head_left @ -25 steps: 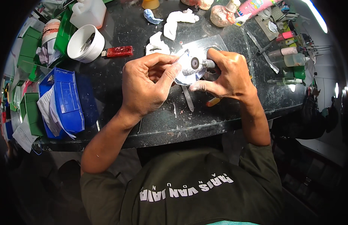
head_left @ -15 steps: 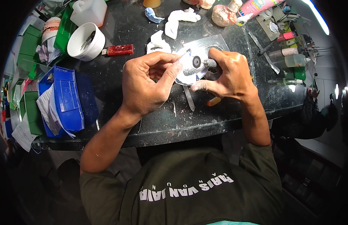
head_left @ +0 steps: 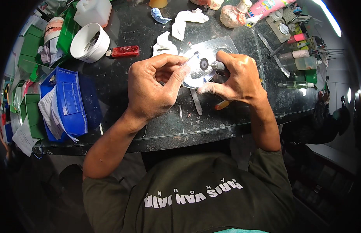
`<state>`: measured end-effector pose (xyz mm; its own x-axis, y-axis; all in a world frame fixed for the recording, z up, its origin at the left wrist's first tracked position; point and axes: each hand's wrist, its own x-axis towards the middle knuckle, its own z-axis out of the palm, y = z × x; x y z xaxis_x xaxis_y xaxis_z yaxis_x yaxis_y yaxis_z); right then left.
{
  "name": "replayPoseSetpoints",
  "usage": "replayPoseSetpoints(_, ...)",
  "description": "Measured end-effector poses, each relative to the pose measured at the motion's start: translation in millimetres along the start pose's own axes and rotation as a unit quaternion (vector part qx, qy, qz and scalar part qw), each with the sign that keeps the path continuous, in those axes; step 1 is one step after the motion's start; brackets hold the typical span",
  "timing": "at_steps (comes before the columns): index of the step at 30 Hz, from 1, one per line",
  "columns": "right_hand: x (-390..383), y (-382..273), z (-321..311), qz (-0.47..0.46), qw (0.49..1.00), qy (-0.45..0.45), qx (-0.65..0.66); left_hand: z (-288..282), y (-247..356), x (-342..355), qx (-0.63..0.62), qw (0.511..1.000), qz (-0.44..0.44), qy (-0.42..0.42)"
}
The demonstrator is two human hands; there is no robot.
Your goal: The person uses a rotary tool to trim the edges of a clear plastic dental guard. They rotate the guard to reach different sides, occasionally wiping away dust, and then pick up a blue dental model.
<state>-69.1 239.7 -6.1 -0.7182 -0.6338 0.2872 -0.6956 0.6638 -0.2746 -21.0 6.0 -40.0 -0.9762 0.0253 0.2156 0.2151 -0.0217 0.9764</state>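
My left hand [head_left: 153,87] pinches the edge of a white, rounded piece with a dimpled middle [head_left: 194,79], brightly lit. My right hand [head_left: 240,77] is wrapped round a silver rotary handpiece [head_left: 217,65], whose dark grinding disc [head_left: 204,63] lies over that piece; the thumb reaches below it. A clear plastic sheet [head_left: 225,42] lies underneath. Below my fingers are a metal spatula [head_left: 196,104] and an orange-handled tool [head_left: 221,105] on the black bench.
Blue bin [head_left: 71,101], green bins [head_left: 34,116], white tub [head_left: 81,50] left; red stick-like object [head_left: 124,51], white scraps [head_left: 184,21], pink dental models [head_left: 231,17] behind; bottles [head_left: 305,63], metal instruments [head_left: 271,54] right. A person [head_left: 332,114] is partly seen at far right.
My hands, the handpiece and the white piece have shifted very slightly to the right, with the same hold. More of the person at far right shows.
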Motion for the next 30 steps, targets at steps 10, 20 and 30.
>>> replayPoseSetpoints(10, 0, -2, 0, 0.012, 1.000, -0.004, -0.001, 1, 2, 0, 0.000, 1.000, -0.005, -0.002)
replayPoseSetpoints(20, -3, -2, 0, 0.032, 0.999, 0.039, 0.003, -6, 12, 6, -0.111, 0.987, -0.111, -0.039)
replayPoseSetpoints(30, -3, -11, 4, 0.051, 0.998, 0.043, 0.003, -5, 11, 4, -0.138, 0.976, -0.149, -0.073)
